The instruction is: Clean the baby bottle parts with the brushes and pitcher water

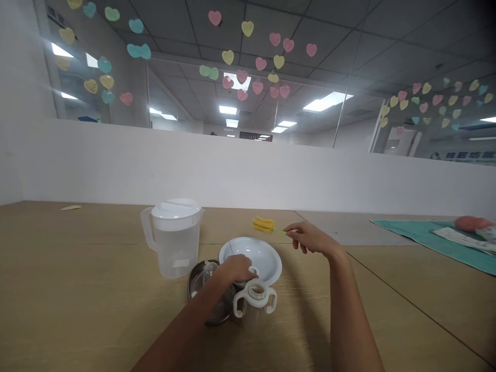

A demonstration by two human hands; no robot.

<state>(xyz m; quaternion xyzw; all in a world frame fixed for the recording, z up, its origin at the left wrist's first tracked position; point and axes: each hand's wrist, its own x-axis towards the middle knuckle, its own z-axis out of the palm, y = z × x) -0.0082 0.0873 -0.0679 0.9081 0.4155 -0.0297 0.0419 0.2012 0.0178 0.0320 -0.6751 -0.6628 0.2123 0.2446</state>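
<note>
My right hand [310, 237] pinches the thin green handle of a bottle brush with a yellow sponge head [263, 225], held up above the right side of the white bowl [273, 266]. My left hand [238, 267] reaches over the bowl's near left edge with its fingers bent together. A small white ring-like piece [253, 270] shows at its fingertips; the hand hides most of what it grips. Just nearer to me stands a two-handled baby bottle [256, 299] with its top open. A metal dish [217, 316], partly under my left forearm, holds a clear piece [209, 269].
A clear pitcher [176, 253] with a white lid stands left of the bowl. On the right lies a teal cloth [411, 232] with a white cloth and a red item [470, 223] on it. A white wall [232, 170] bounds the table's far edge.
</note>
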